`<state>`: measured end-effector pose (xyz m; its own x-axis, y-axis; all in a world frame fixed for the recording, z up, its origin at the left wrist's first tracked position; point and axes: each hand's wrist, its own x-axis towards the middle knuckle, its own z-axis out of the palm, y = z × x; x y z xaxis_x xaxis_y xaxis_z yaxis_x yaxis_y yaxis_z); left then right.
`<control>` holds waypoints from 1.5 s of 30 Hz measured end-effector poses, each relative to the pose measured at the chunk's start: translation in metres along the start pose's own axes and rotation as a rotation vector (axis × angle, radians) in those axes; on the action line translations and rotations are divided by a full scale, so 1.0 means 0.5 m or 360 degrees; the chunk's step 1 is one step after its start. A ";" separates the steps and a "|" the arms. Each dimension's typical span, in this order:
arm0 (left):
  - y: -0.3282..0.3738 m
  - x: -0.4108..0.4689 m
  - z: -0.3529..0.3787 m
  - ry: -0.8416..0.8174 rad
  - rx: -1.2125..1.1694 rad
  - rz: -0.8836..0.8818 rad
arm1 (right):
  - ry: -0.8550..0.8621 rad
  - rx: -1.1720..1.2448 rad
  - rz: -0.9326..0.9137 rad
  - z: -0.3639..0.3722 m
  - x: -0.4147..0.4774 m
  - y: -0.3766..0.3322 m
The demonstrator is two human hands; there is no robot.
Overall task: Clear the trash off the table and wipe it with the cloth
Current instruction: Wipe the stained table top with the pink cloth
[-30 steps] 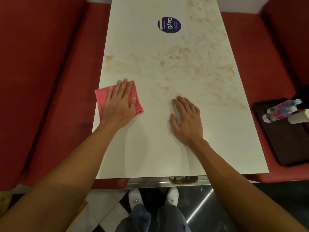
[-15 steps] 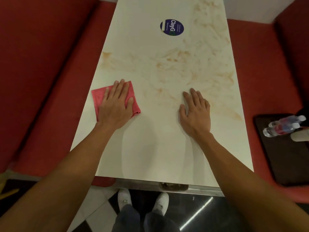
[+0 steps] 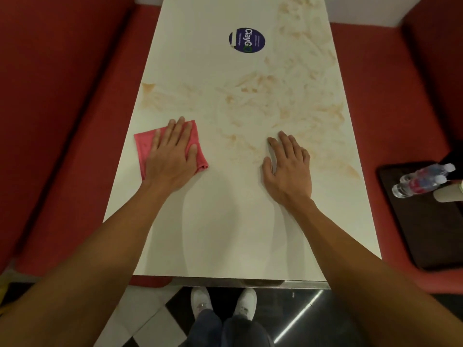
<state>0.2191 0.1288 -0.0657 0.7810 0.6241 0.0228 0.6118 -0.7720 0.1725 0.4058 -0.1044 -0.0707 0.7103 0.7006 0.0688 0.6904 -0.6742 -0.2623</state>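
Observation:
A long white table [image 3: 225,234] runs away from me, smeared with orange-brown streaks across its middle and far right. A folded pink cloth [image 3: 144,144] lies near the table's left edge. My left hand [image 3: 172,156] presses flat on it with straight fingers. My right hand [image 3: 288,166] rests flat on the bare tabletop to the right of the cloth, at the near edge of the streaks. The near part of the table shows no smears.
A round blue sticker [image 3: 246,40] sits on the far table. Red bench seats [image 3: 62,146] flank both sides. On the right bench a dark tray [image 3: 426,234] holds a plastic bottle [image 3: 423,180] and a pale cup [image 3: 448,195].
The view has shifted as my head moved. Both hands stay flat on the table; the cloth under my left hand has moved slightly inward from the left edge.

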 end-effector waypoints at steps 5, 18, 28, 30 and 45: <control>0.064 0.065 0.004 -0.0039 -0.0040 -0.0020 | 0.0029 0.0000 0.0003 0.004 0.001 0.002; 0.050 0.058 0.006 -0.0035 -0.0024 0.0147 | 0.0061 -0.0015 0.0019 -0.003 0.001 -0.006; 0.047 0.077 0.006 -0.0040 -0.0049 0.0031 | 0.0068 -0.0020 0.0026 0.000 0.001 -0.006; 0.074 0.064 0.008 -0.0035 -0.0039 0.0140 | 0.0070 -0.0020 0.0021 0.001 0.001 -0.005; 0.066 -0.011 0.008 -0.0030 -0.0009 0.0380 | 0.0075 -0.0008 0.0016 0.001 0.001 -0.006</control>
<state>0.2355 0.0992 -0.0643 0.9056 0.4217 0.0450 0.4090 -0.8966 0.1699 0.4042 -0.1020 -0.0706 0.7228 0.6820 0.1118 0.6838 -0.6824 -0.2582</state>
